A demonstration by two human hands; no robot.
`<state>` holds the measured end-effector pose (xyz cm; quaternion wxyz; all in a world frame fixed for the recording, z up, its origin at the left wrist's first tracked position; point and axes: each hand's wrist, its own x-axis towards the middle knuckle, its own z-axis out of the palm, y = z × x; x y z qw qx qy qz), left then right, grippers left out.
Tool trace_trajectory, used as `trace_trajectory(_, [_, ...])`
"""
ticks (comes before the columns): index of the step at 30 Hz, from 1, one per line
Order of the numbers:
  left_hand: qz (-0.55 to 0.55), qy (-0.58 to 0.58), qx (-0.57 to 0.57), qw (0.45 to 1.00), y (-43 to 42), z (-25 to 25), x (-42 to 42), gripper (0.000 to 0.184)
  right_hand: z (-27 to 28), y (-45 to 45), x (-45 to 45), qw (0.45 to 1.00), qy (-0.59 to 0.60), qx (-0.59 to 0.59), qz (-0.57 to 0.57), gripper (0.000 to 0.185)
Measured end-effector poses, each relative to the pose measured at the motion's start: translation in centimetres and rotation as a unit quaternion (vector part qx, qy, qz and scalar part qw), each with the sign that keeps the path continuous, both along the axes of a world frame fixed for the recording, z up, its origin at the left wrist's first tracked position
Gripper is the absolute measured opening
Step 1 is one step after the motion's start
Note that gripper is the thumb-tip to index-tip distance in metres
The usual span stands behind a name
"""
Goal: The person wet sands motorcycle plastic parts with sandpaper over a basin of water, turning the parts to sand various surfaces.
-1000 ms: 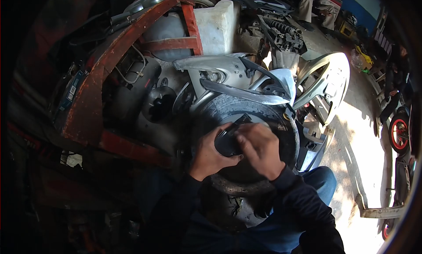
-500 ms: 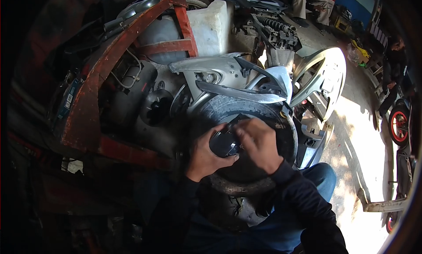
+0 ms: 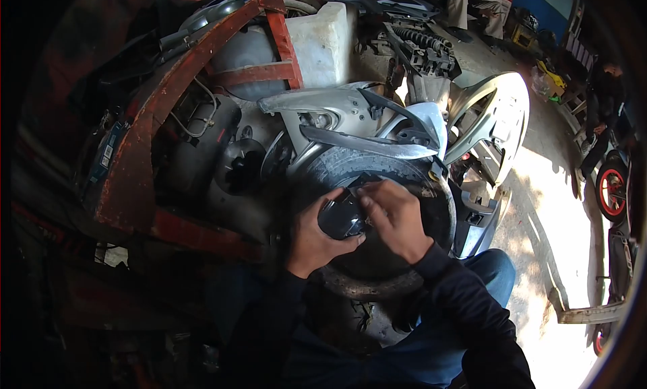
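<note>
Tilting since a second ago, the black part [image 3: 340, 216] is showing you its shiny face. Your left hand [image 3: 310, 238] is wrapping its grip around it above the tyre [image 3: 367, 163]; your right hand [image 3: 400, 220] is curling at its edge, its hold impossible to tell.

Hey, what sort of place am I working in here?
Probably a motorcycle repair workshop, or something similar: there's a tyre right in front of you, a silver body panel beyond it, and a red-rimmed wheel at the right.
</note>
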<state>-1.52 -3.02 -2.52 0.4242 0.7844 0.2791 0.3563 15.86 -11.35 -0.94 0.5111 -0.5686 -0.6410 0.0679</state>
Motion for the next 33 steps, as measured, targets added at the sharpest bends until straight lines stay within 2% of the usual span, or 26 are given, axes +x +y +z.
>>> trace_trajectory(3, [0.014, -0.061, -0.023, 0.998, 0.0, -1.1, 0.3, 0.068, 0.1, -0.1, -0.4, 0.999, -0.022, 0.042, 0.018, 0.016])
trace_trajectory(5, [0.018, -0.054, -0.016, 0.998, -0.4, -1.1, 0.3, 0.065, -0.7, -0.1, 0.2, 0.997, -0.020, 0.068, 0.027, 0.018])
trace_trajectory(6, [0.027, -0.051, -0.009, 0.998, -0.4, -1.0, 0.4, 0.062, -1.0, 0.1, 1.2, 0.994, 0.108, -0.030, 0.005, 0.020])
trace_trajectory(7, [0.024, -0.051, -0.007, 0.998, -0.4, -0.9, 0.2, 0.062, -1.1, 0.3, 1.7, 0.964, 0.234, -0.125, -0.018, 0.021])
trace_trajectory(8, [0.015, -0.052, -0.004, 0.999, -0.3, -0.8, 0.1, 0.060, -1.6, -0.2, 1.4, 0.962, 0.255, -0.096, -0.019, 0.022])
trace_trajectory(11, [0.019, -0.054, 0.000, 0.998, -0.7, -1.5, -0.4, 0.056, -2.2, -0.8, 1.4, 0.945, 0.304, -0.118, -0.028, 0.022])
trace_trajectory(13, [0.028, -0.056, 0.004, 0.998, -0.8, -2.2, -0.1, 0.054, -2.6, -0.6, 1.1, 0.950, 0.295, -0.097, -0.037, 0.022])
trace_trajectory(15, [0.031, -0.090, -0.098, 0.991, -1.0, -2.8, 0.4, 0.049, -2.6, -0.7, 0.8, 0.954, 0.285, -0.077, -0.048, 0.023])
trace_trajectory(18, [0.025, -0.086, -0.065, 0.994, -1.1, -3.5, 0.5, 0.047, -1.6, -1.1, -0.1, 0.995, 0.094, -0.034, -0.014, 0.025])
trace_trajectory(19, [0.025, -0.085, -0.066, 0.994, -1.4, -3.5, 0.5, 0.047, -0.9, -1.5, -0.6, 0.995, 0.095, -0.035, -0.014, 0.025])
trace_trajectory(21, [0.044, -0.080, -0.048, 0.995, -2.0, -3.3, 0.1, 0.045, -0.2, -2.2, -1.3, 0.991, -0.101, 0.004, 0.088, 0.027])
trace_trajectory(23, [0.060, -0.064, -0.085, 0.992, -2.4, -4.1, -0.3, 0.044, -1.8, -1.8, -0.4, 0.992, -0.085, 0.002, 0.091, 0.027])
trace_trajectory(25, [0.073, -0.050, -0.123, 0.988, -2.7, -4.6, -0.8, 0.043, -2.0, -0.4, 0.7, 0.989, 0.109, -0.095, 0.032, 0.027])
trace_trajectory(27, [0.064, -0.037, -0.107, 0.992, -2.3, -4.7, -1.2, 0.041, -2.3, -1.2, -0.4, 0.997, -0.013, -0.052, 0.062, 0.027])
trace_trajectory(29, [0.051, -0.059, -0.116, 0.990, -2.1, -5.1, -1.7, 0.041, -1.8, -2.0, -1.3, 0.988, -0.059, -0.013, 0.141, 0.026])
trace_trajectory(31, [0.010, -0.048, -0.095, 0.994, -2.0, -5.2, -2.2, 0.039, -3.0, -0.9, 0.3, 0.993, 0.006, -0.081, 0.090, 0.025])
trace_trajectory(33, [0.002, -0.045, -0.089, 0.995, -2.0, -5.0, -1.8, 0.037, -3.7, -0.7, 0.0, 0.992, 0.049, -0.095, 0.069, 0.024])
